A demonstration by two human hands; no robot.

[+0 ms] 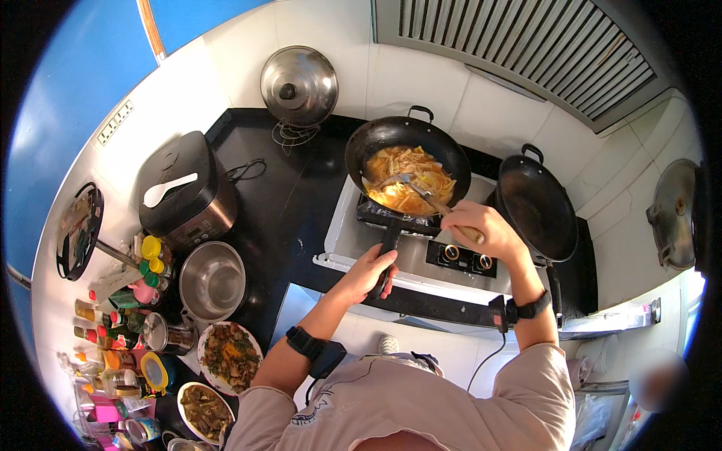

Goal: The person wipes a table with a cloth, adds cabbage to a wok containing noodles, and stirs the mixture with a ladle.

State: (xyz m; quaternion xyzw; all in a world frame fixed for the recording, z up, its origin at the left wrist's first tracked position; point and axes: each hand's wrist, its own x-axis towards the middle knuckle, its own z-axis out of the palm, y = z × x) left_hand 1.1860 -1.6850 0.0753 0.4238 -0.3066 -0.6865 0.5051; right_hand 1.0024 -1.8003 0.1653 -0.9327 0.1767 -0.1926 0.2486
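My left hand [369, 274] grips the black handle [391, 239] of a dark wok [407, 131], which sits over the left burner of a gas stove [350, 225]. Inside it lies a mass of pale shredded food [414, 163] in orange-brown liquid. My right hand [479, 225] is closed around the wooden handle of a spatula [437, 204]. The spatula's metal head rests in the food, partly covered by it. Two control knobs [452, 252] show on the stove front, just below my right hand.
A second wok [536, 203] occupies the right burner. To the left are a rice cooker [180, 191] with a white paddle on top, a steel bowl [213, 282], two dishes of cooked food [230, 358] [206, 411], and several condiment bottles [121, 338]. A steel lid [299, 84] leans against the back wall.
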